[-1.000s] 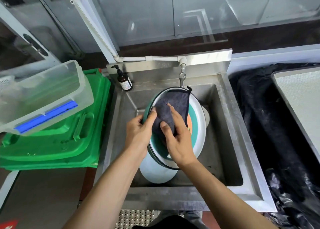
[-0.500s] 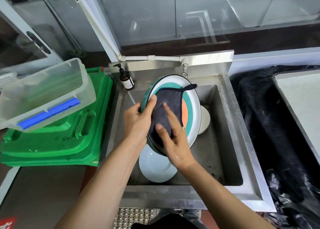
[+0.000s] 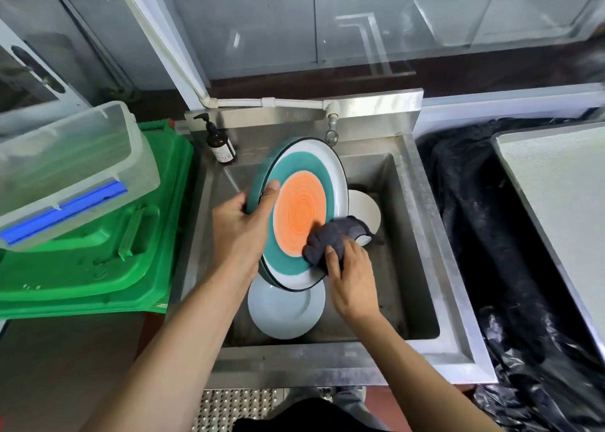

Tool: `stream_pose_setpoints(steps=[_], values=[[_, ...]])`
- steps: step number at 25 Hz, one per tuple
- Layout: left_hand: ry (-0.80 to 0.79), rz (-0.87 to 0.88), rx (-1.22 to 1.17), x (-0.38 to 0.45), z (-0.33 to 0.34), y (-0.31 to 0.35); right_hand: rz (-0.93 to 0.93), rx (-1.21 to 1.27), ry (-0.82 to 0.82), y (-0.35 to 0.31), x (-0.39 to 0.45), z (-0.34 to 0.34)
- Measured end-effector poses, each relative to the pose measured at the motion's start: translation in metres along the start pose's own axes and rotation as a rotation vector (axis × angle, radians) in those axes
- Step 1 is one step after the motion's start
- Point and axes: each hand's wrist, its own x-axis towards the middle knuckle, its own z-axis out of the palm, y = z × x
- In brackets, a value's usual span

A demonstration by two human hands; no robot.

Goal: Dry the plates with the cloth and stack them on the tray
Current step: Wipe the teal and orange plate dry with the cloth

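A big plate, orange centre w/ teal ring and white rim, is held tilted on edge over the steel sink, face toward the camera. Its left edge is gripped by the left hand: thumb laid across the teal ring on the front, fingers curled behind, so the hand is closed on the rim. A second rim is seen just behind the plate on the left side; whether that is another plate can't be told.

A dark grey cloth is bunched in the right hand, fingers closed over it, and is pressed against the plate's lower right, overlapping the orange/teal boundary and the white rim.

In the sink bottom, a pale plate lies flat, partly covered by the held plate's lower edge. Another white dish is seen behind the held plate on the right, near the back of the basin.

A brown pump bottle stands on the sink's back-left ledge. A tap hangs above the plate's top edge.

Left of the sink, a clear tub w/ blue strip is set tilted on a green tray. Right of the sink, black plastic is draped.
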Motion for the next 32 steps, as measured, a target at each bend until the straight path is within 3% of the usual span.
stream_pose_setpoints(steps=[6,13,17,22,23,26,27,30,32], values=[[-0.014,-0.08,-0.03,-0.014,-0.004,-0.005,0.113,0.304,0.044,-0.017,0.049,-0.015],[-0.02,-0.206,-0.202,-0.014,-0.007,0.01,-0.36,0.288,0.099,-0.054,0.036,-0.009],[-0.076,-0.183,-0.198,-0.018,-0.007,0.012,-0.1,0.509,0.109,-0.077,0.047,-0.013],[-0.109,-0.185,-0.244,-0.018,-0.007,0.021,-0.469,0.439,0.11,-0.097,0.041,-0.005],[-0.106,-0.192,-0.248,-0.017,-0.007,0.02,-0.427,0.426,0.11,-0.094,0.046,-0.008],[-0.086,-0.184,-0.185,-0.018,-0.007,0.017,-0.049,0.519,0.065,-0.09,0.053,-0.015],[-0.078,-0.186,-0.176,-0.018,-0.005,0.018,-0.043,0.534,0.053,-0.093,0.049,-0.013],[-0.057,-0.262,-0.233,-0.017,-0.001,0.019,-0.29,0.503,-0.007,-0.095,0.036,0.004],[-0.024,-0.296,-0.242,-0.016,-0.002,0.019,-0.214,0.498,-0.016,-0.087,0.046,0.0]])
